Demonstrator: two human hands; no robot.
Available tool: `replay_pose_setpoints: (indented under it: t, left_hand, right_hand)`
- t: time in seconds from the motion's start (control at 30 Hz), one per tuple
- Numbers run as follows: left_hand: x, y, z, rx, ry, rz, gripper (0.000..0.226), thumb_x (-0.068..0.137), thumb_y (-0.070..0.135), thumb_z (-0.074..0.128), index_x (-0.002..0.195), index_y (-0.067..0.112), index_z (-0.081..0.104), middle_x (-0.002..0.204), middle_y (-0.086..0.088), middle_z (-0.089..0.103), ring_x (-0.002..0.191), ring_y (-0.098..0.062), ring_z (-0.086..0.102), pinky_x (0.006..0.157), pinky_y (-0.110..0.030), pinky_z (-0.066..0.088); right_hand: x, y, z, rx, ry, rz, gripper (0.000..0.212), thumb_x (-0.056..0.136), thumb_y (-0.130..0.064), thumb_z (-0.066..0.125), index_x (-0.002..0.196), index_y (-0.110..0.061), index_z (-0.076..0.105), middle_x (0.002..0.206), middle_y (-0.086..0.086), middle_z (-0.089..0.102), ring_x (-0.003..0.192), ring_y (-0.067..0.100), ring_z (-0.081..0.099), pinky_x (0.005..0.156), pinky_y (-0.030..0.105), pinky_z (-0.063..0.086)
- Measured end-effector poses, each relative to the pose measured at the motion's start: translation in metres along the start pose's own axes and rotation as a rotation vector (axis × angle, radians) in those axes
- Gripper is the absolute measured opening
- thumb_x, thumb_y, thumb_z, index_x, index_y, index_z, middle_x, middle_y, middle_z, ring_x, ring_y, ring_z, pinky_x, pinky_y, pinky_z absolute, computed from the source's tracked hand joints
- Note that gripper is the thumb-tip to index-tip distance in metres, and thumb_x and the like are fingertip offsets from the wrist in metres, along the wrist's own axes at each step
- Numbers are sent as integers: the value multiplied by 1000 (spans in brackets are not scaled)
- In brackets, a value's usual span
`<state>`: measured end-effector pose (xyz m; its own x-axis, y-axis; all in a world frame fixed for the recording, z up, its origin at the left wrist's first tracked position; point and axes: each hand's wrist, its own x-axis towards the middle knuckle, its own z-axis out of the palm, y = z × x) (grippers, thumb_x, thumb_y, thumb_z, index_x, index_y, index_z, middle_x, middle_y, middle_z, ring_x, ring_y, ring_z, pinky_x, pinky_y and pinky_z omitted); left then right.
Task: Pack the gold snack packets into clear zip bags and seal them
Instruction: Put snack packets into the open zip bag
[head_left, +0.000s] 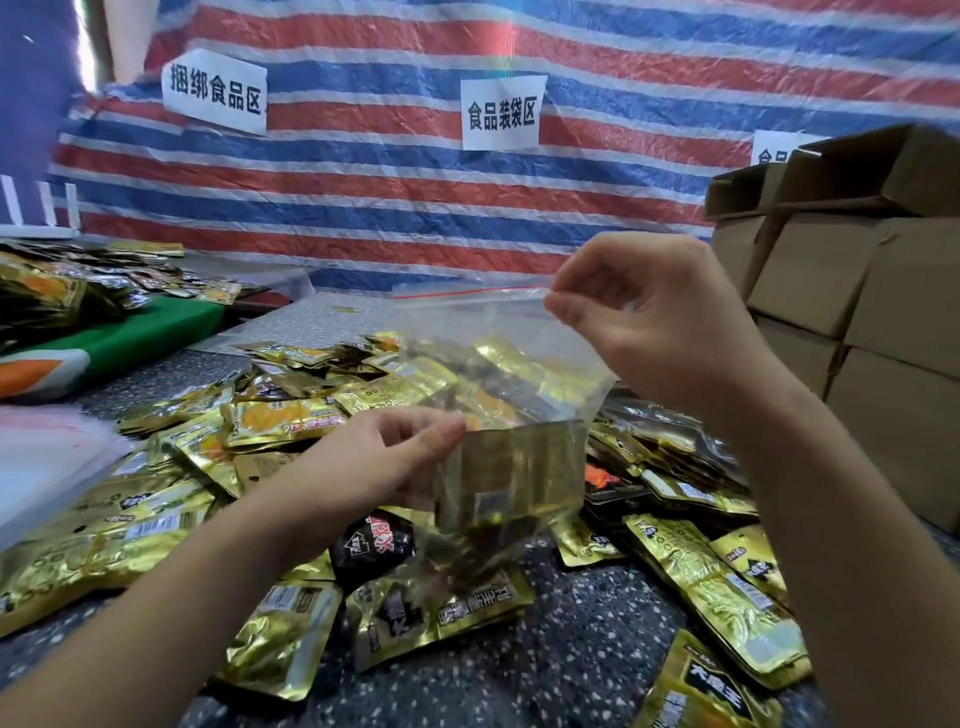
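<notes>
A clear zip bag (498, 332) with a red strip along its mouth hangs in the air at the middle of the head view. My right hand (644, 322) pinches the bag's top right corner. My left hand (395, 457) grips gold snack packets (514, 473) low in the bag, through the plastic as far as I can tell. Several loose gold packets (280, 415) lie heaped on the speckled table (582, 623) beneath both hands. A few black packets (374, 545) are mixed in.
Stacked cardboard boxes (852, 291) stand at the right. A striped red, white and blue tarp (395, 171) with paper signs forms the back wall. A pile of clear bags (47, 462) lies at the left edge, and a green board (140, 332) with more packets behind it.
</notes>
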<state>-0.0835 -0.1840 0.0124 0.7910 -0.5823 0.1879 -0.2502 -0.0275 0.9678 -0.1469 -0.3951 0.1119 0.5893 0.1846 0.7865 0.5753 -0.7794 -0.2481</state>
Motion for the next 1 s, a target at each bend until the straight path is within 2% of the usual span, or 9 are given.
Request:
replay_pose_setpoints:
  t: [0.07,0.17,0.33,0.47,0.57,0.67,0.8,0.93,1.0]
  left_hand:
    - [-2,-1,2,60,-43,15,49,68,61,62,101,27,75,95,2,77,89,-15,73,83,-26,58]
    - [-7,-2,10,247,-136,49,36,74,54,65,103,35,69,94,13,75,84,-3,71,71,-8,51]
    - [-3,-8,18,89,11,2,15,85,27,69,95,15,70,82,-15,72,64,-14,65,54,-25,52]
    - [-3,-5,12,-77,-9,-46,25,79,33,65,92,12,71,84,-3,75,66,-14,70,58,-24,53]
    - [-3,-9,13,160,-70,-111,33,76,49,62,96,25,71,82,7,74,64,-10,66,58,-27,55]
    - [-1,-17,13,389,-102,-150,49,72,68,55,109,37,64,102,14,73,88,-8,71,83,-29,56]
    - [7,-19,10,216,86,-116,58,67,67,56,114,34,63,100,10,74,88,-6,71,87,-34,56]
    - [15,-17,2,10,285,-17,52,73,55,60,116,27,61,96,16,75,88,-4,72,84,-32,56]
    - [16,-17,-1,-18,322,22,42,76,53,61,112,30,62,96,14,76,88,-5,72,84,-35,57]
  right_hand:
    - [0,2,-1,1,29,-14,7,86,-11,76,83,-15,71,75,-7,68,67,5,62,62,13,48]
    - [0,5,0,-4,17,-9,7,86,-11,76,82,-14,72,73,-8,67,66,3,62,62,9,45]
    - [0,6,-2,8,-3,13,5,87,-12,75,83,-13,72,73,-3,68,65,8,63,60,18,49]
    - [2,9,-8,33,7,91,8,91,-18,71,84,-13,72,72,7,69,69,26,64,66,41,54]
    - [0,15,-4,-17,-127,175,9,92,-19,70,86,-13,72,75,3,68,72,21,64,68,40,54]
    - [-4,21,3,-31,-252,255,6,92,-18,69,87,-16,72,76,-3,68,71,10,64,66,29,54]
    - [-6,26,6,-60,-389,324,12,92,-20,69,84,-29,69,82,-11,69,71,3,64,64,24,51]
    - [-5,21,5,-46,-542,292,14,91,-22,70,82,-33,68,106,-4,70,71,6,67,75,38,58]
    - [-5,19,4,-101,-621,280,15,92,-24,69,84,-37,67,98,-12,72,74,-2,66,70,27,54]
